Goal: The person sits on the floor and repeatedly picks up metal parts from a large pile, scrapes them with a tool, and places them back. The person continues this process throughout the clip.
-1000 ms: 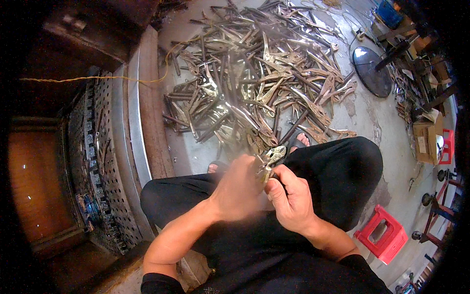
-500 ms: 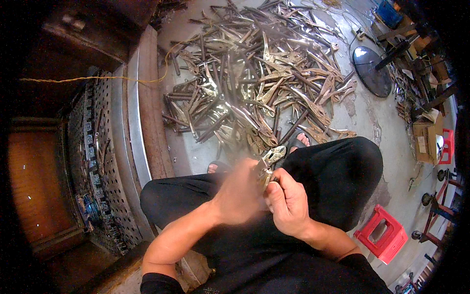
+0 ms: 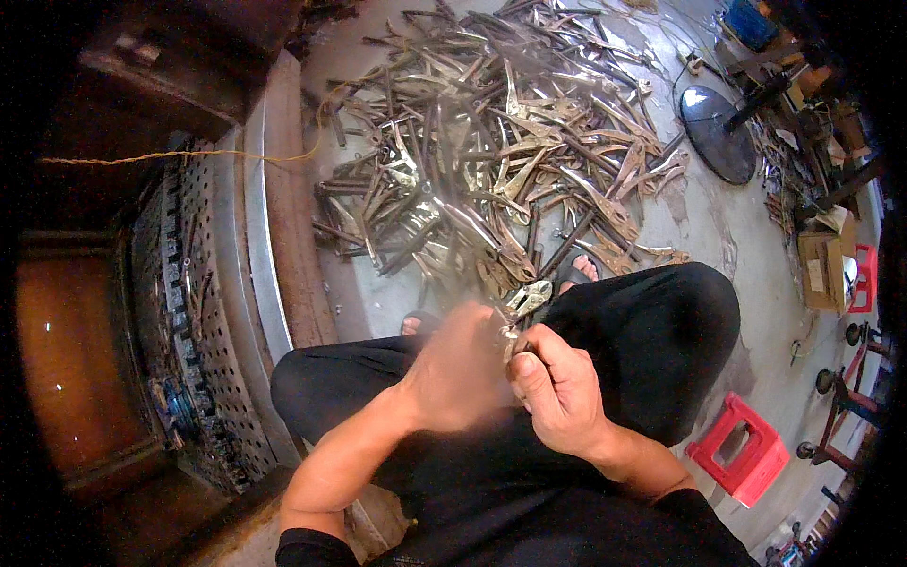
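A pair of silver metal locking pliers (image 3: 531, 298) juts forward over the gap between the knees of loose black trousers (image 3: 661, 326). The left knee sits near a long rust-brown metal ledge (image 3: 307, 274); to the right, grey concrete floor (image 3: 699, 227) stretches past a red plastic stool (image 3: 761, 458). The pliers' near end lies at the bare right hand (image 3: 564, 387), thumb and forefinger pinched on it. The bare left hand (image 3: 458, 373), blurred, overlaps their left side; from here I can't tell how its fingers close. Beyond the feet spreads a heap of silver and dark metal pliers (image 3: 529, 142).
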